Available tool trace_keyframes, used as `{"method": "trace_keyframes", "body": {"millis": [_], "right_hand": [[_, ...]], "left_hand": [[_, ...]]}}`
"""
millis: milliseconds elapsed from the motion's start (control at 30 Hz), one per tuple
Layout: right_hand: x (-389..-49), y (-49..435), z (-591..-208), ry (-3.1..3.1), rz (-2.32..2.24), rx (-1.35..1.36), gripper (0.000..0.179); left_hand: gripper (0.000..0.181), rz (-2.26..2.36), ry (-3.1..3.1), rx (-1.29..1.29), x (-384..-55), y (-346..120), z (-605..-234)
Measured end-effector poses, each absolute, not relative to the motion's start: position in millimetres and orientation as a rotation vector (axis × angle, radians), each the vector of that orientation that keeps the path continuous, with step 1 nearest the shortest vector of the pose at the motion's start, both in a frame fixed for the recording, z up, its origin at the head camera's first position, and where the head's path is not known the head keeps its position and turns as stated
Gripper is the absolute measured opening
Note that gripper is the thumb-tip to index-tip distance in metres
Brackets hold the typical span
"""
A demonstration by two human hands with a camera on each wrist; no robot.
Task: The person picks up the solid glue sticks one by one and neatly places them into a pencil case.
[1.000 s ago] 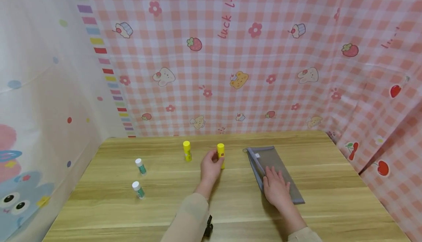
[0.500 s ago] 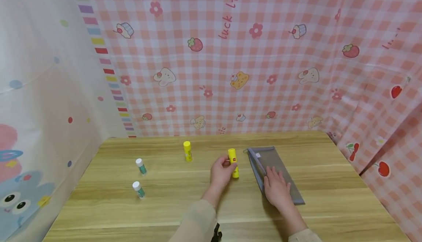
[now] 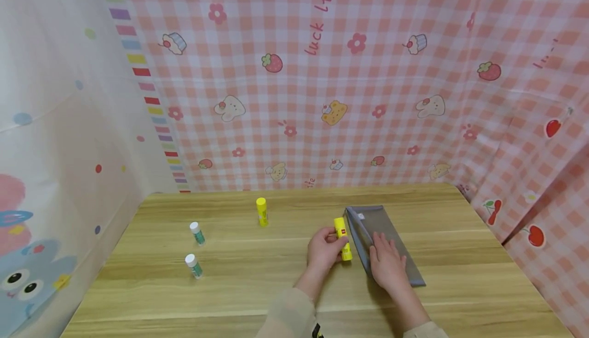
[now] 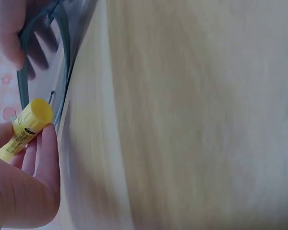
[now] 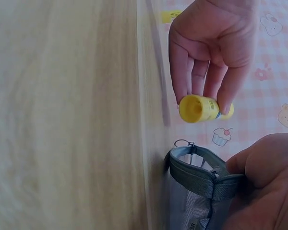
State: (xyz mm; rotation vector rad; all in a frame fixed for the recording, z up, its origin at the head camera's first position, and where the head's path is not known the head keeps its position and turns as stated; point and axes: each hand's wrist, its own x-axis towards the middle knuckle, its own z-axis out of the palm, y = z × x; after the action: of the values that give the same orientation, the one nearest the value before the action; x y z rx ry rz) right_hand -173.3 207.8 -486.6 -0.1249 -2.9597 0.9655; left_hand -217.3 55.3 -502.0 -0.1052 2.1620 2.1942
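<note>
In the head view my left hand (image 3: 324, 248) pinches a yellow glue stick (image 3: 342, 239) between thumb and fingers, just left of a grey mesh zip pouch (image 3: 399, 248). The glue stick is tilted and held above the table. My right hand (image 3: 387, 262) lies on the pouch with its fingers extended. The right wrist view shows the pouch's mouth (image 5: 192, 179) gaping, with the glue stick (image 5: 201, 109) held apart from it. The glue stick's end cap (image 4: 41, 112) faces the left wrist camera.
Another yellow glue stick (image 3: 262, 212) stands at the back of the wooden table (image 3: 239, 297). Two small white-capped green glue sticks (image 3: 197, 233) stand at the left. A pink checked curtain (image 3: 294, 82) hangs behind the table, and a white one (image 3: 69, 97) at the left.
My left hand has carried the yellow glue stick rightward and nearer to me, up beside the pouch, tilting it more. My right hand has stayed on the pouch.
</note>
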Motion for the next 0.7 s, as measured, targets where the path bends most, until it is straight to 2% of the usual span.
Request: {"method": "trace_keyframes", "body": {"millis": [700], "right_hand": [[-172,209,-485,-2.915,1.044,-0.148,0.049]], "left_hand": [[0.026,2.058,2.264,-0.214,-209,83,-505]]}}
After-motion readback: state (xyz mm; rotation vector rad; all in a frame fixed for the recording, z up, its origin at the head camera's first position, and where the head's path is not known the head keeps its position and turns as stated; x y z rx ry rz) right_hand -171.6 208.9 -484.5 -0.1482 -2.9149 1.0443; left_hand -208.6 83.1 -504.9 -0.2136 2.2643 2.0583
